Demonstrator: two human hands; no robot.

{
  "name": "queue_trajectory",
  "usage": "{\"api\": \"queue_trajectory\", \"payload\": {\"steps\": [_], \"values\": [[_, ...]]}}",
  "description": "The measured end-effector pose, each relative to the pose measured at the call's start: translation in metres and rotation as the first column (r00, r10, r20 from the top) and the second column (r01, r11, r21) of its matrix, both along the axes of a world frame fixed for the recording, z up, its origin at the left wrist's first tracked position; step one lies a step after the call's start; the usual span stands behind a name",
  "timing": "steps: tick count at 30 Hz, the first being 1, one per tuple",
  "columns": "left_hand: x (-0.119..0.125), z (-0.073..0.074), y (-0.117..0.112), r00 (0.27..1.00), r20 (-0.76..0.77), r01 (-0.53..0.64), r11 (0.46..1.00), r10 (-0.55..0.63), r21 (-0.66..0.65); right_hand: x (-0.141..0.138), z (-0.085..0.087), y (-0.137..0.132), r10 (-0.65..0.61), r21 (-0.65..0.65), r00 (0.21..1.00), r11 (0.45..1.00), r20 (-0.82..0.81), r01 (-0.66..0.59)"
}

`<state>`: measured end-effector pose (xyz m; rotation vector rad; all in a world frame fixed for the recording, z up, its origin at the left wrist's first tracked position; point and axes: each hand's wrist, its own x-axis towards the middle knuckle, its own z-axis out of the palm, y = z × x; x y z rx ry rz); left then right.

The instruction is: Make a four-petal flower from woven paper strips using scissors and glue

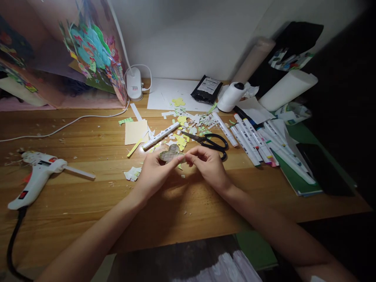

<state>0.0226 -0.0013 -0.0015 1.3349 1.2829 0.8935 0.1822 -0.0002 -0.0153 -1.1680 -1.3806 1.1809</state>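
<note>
My left hand (pixel 153 171) and my right hand (pixel 207 164) meet just above the wooden desk (pixel 88 196), fingers pinched. Between them they hold a small heart-shaped piece (pixel 170 153) covered in little pale squares. The left fingers grip its near edge, and the right fingertips pinch its right tip. Black scissors (pixel 212 141) lie just behind the right hand. A white marker (pixel 161 136) lies behind the left hand among paper scraps (pixel 188 125).
A white glue gun (pixel 35 176) with a black cord lies at the left. A row of several markers (pixel 258 141) lies at the right beside a green book (pixel 296 178) and a black phone (pixel 323 168). A paper craft (pixel 94 51), lamp base (pixel 134 84) and rolls (pixel 232 96) stand behind.
</note>
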Motion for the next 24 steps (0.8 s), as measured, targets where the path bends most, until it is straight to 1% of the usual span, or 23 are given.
{"api": "queue_trajectory", "payload": {"steps": [7,9,11,13,14,17,19,21,24], "values": [[0.001,0.002,0.000,0.999,0.047,-0.014,0.999,0.017,-0.046,0.001,-0.001,-0.003,-0.047,0.124,0.991,0.992,0.129,0.031],[-0.001,0.004,0.001,0.998,0.051,-0.034,0.997,0.037,-0.074,0.006,-0.002,0.002,-0.100,0.144,0.989,0.986,0.113,0.083],[-0.002,0.006,0.002,0.996,0.058,-0.058,0.992,0.065,-0.115,0.012,-0.003,0.009,-0.176,0.142,0.983,0.976,0.058,0.166],[-0.002,0.008,0.002,0.992,0.083,-0.082,0.985,0.096,-0.151,0.015,-0.003,0.012,-0.203,0.128,0.979,0.972,0.026,0.198],[-0.002,0.009,0.002,0.990,0.096,-0.090,0.983,0.106,-0.161,0.015,-0.003,0.013,-0.176,0.124,0.984,0.977,0.034,0.171],[-0.001,0.009,0.002,0.986,0.132,-0.083,0.987,0.101,-0.135,0.009,0.000,0.006,0.000,0.098,0.995,0.995,0.097,-0.010],[-0.001,0.008,0.002,0.987,0.138,-0.066,0.992,0.082,-0.110,0.003,0.002,0.000,0.068,0.074,0.993,0.994,0.101,-0.075],[-0.001,0.006,0.002,0.991,0.116,-0.053,0.994,0.065,-0.097,-0.001,0.002,-0.004,0.066,0.078,0.992,0.994,0.108,-0.075],[-0.002,0.004,0.001,0.996,0.079,-0.034,0.997,0.039,-0.068,-0.002,0.003,-0.005,0.040,0.123,0.986,0.991,0.162,-0.060]]}}
